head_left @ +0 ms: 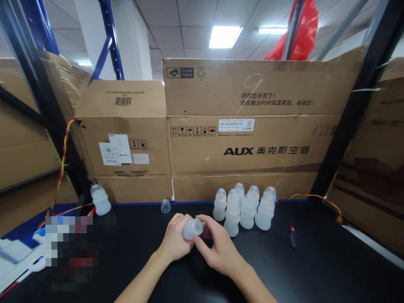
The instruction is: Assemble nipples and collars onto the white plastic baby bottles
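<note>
My left hand (174,240) is wrapped round a small translucent white bottle (191,229), held on its side just above the black tabletop (315,261). My right hand (219,246) pinches at the bottle's neck end with thumb and fingers. Just behind the hands stands a cluster of several matching bottles with clear caps (244,206). A loose clear cap (165,205) lies on the table behind my left hand. One more capped bottle (100,199) stands alone at the far left.
Big cardboard boxes (249,126) wall off the back of the table. A small screwdriver (293,235) lies to the right. Red and yellow wires (63,164) run down the left rack post. White objects (15,252) sit at the left edge beside a blurred patch.
</note>
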Motion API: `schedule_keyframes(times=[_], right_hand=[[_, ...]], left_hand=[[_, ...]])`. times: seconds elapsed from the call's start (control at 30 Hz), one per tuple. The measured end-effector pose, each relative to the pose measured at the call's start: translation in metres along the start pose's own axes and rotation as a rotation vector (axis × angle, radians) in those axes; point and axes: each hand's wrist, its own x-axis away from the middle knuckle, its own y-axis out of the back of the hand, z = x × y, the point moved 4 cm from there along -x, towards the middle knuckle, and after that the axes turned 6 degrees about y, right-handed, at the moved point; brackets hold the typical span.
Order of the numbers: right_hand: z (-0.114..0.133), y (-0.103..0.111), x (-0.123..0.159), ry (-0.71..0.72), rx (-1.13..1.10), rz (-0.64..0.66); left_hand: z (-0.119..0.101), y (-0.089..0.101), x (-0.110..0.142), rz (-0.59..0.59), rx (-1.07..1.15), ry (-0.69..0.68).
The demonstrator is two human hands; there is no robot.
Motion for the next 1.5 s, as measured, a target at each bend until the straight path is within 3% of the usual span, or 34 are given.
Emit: schedule_keyframes(times=[0.37, 0.6, 1.1, 1.33, 1.5], right_hand=[[0.001, 0.007, -0.005, 0.022, 0.405, 0.059], [-0.005, 0.003, -0.004, -0.032, 0.522, 0.037], [-0.012, 0.002, -0.003, -0.249, 0.322, -0.022], [-0.021, -0.006, -0.001, -0.27, 0.129, -0.124], [-0.016, -0.01, 0.0, -0.135, -0.028, -0.083]], left_hand=[[-0.01, -0.002, 0.003, 0.052, -0.033, -0.106], [-0.011, -0.007, 0.005, 0.054, -0.074, -0.152], [-0.013, -0.005, 0.003, -0.108, -0.197, -0.203], [-0.011, -0.003, 0.001, -0.061, -0.093, -0.032], [-0.015, -0.009, 0.004, 0.036, 0.084, 0.072]])
